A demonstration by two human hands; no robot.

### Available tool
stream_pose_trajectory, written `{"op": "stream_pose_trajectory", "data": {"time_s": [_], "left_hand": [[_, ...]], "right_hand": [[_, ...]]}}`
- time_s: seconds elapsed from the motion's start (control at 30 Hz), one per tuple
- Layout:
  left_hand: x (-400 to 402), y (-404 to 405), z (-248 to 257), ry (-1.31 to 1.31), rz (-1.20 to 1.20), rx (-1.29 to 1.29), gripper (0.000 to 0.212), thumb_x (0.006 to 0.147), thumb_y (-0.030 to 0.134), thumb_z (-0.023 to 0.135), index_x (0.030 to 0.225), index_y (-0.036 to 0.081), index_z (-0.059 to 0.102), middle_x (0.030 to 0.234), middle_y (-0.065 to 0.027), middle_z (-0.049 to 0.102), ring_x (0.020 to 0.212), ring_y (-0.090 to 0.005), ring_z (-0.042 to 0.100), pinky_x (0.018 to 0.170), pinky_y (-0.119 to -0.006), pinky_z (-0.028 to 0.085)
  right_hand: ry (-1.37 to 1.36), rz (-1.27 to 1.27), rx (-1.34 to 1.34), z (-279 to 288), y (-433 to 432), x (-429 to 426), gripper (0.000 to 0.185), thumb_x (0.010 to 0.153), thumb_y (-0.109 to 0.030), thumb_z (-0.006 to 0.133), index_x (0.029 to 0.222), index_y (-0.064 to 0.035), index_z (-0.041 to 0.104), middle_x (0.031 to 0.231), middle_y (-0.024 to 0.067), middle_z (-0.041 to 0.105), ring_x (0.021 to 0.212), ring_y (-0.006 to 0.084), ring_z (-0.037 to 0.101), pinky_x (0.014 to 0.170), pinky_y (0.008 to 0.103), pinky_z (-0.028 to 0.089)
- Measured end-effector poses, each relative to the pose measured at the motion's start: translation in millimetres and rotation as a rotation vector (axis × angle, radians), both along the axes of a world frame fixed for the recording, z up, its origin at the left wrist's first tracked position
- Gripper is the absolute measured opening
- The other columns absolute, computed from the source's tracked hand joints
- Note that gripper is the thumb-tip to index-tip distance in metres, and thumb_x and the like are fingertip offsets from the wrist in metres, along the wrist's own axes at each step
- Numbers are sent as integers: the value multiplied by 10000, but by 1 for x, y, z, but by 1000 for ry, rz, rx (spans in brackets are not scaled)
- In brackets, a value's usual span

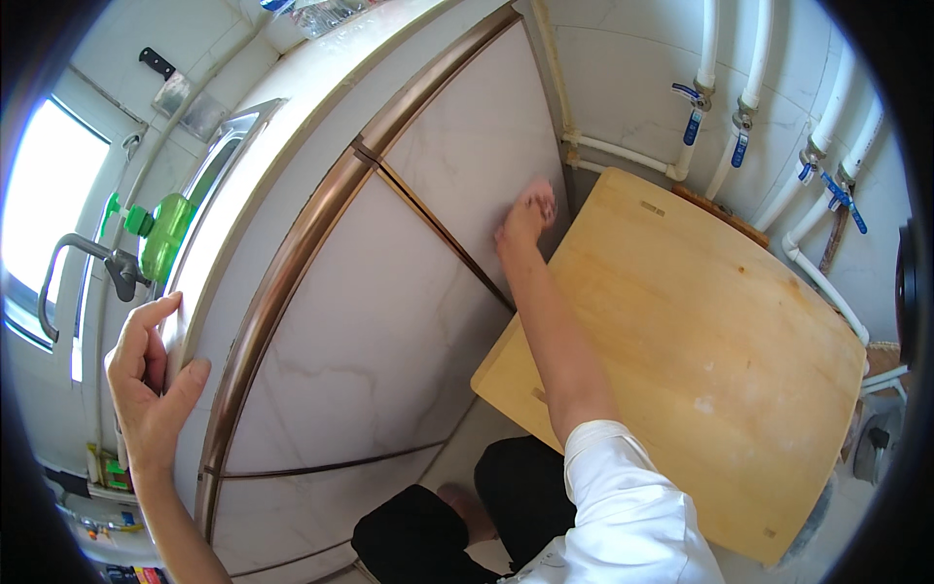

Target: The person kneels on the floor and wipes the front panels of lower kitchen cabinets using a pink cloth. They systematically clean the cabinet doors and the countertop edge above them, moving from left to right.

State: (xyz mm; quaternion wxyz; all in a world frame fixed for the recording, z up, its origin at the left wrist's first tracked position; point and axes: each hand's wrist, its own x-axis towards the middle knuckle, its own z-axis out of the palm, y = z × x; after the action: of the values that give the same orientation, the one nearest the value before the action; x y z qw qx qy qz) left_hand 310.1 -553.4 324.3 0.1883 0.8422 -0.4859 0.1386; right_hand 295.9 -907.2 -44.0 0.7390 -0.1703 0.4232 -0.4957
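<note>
My left hand (157, 379) rests on the edge of the white countertop (241, 197), fingers on top and thumb against its front. My right hand (529, 212) is against the marbled cabinet door (467, 131), near its far side beside the wooden board. Something pinkish shows at that hand, perhaps a cloth; the fingers are partly hidden and its kind cannot be told. A copper-coloured metal trim (292, 255) runs along the top of the cabinet doors. A second marbled door (336, 336) lies nearer my left arm.
A large wooden board (715, 350) leans at the right, beside white pipes (792, 197) with blue-handled valves. A green pump bottle (166, 237) stands by the sink (226, 146) and grey faucet (117, 266). A cleaver (182, 95) is at the wall. My knees are below.
</note>
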Motion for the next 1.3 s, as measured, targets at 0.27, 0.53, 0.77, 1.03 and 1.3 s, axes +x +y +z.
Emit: {"op": "stream_pose_trajectory", "data": {"time_s": [0.27,0.53,0.77,1.03,1.3], "left_hand": [[-14,-17,2,7,6,-17,418,651,126,657,1063,66,619,630,48,275,531,-54,260,508,-231,205],[-6,-9,1,-23,-15,-29,427,640,119,674,1060,57,629,622,53,281,522,-55,259,493,-236,195],[-5,-12,-1,-35,-45,-27,443,630,100,669,1069,59,627,619,55,276,519,-55,252,492,-234,190],[-2,-5,-3,-110,9,22,439,654,66,625,1092,65,612,641,40,314,541,-58,278,498,-231,216],[-4,-4,3,-61,15,-12,405,654,88,641,1057,55,612,648,43,306,547,-58,275,505,-232,207]], "right_hand": [[602,-439,-1011,147,19,-2,370,789,-49,457,1153,8,490,1197,208,451,1082,389,440,908,418,383],[559,-292,-1463,140,108,-38,402,769,79,469,1163,3,496,1282,238,428,1158,448,423,978,454,363],[716,-549,-1167,155,-25,-18,361,821,-15,481,1181,-43,487,1290,216,434,1070,419,480,895,436,421],[841,-273,-933,101,-109,-17,491,881,-110,450,1356,-75,332,1379,234,338,1194,418,425,952,448,411],[1755,886,-968,-52,35,-3,280,866,-151,485,1055,36,574,1242,176,513,1151,248,498,922,360,397]]}}
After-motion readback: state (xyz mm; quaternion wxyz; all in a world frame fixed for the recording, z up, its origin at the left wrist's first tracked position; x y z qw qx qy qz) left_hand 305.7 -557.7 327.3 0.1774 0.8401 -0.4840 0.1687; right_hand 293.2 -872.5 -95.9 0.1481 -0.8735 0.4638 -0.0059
